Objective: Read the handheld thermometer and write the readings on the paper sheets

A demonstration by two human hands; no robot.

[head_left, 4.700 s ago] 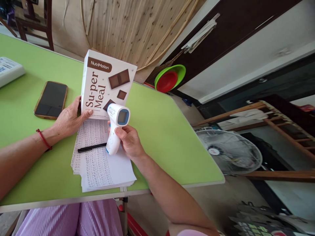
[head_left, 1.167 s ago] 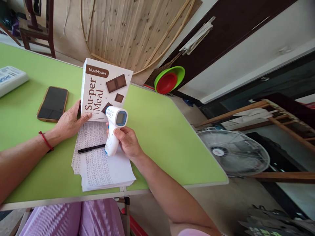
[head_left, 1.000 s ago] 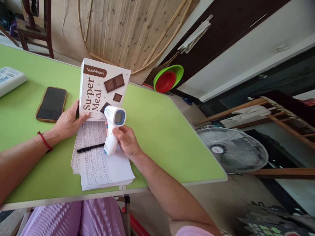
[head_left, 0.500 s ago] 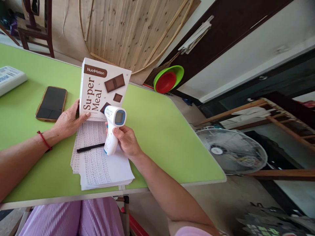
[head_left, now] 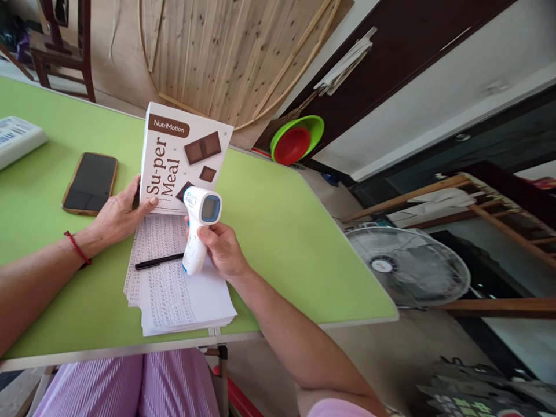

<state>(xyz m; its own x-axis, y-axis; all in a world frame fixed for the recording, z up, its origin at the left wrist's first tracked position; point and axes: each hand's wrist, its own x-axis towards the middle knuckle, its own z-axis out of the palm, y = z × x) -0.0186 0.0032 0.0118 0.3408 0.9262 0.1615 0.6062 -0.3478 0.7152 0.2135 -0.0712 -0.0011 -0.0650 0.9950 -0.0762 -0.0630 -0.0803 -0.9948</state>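
My left hand [head_left: 124, 211] grips the lower left corner of a white "NutriMotion Su-per Meal" box [head_left: 169, 168], thumb on its front, other fingers hidden behind. The box stands tilted, with chocolate pieces printed on it. In my right hand [head_left: 223, 246] is a white and blue infrared thermometer [head_left: 196, 249], wrapped by the handle. Its screen faces me and its head overlaps the box's lower right part. Below them lies a stack of handwritten papers [head_left: 182, 307] with a black pen [head_left: 154, 262] across it. Left of the box a phone [head_left: 90, 182] in a brown case lies flat.
The green table [head_left: 295, 249] has a white device [head_left: 19, 139], partly cut off, at its far left. Beyond the table are a wooden chair [head_left: 63, 55], a round wooden board [head_left: 226, 58], green and red basins [head_left: 293, 145] and a fan [head_left: 408, 266] at the right.
Both hands, the box and the thermometer hold almost the same position. Only a very slight shift of the whole view shows.
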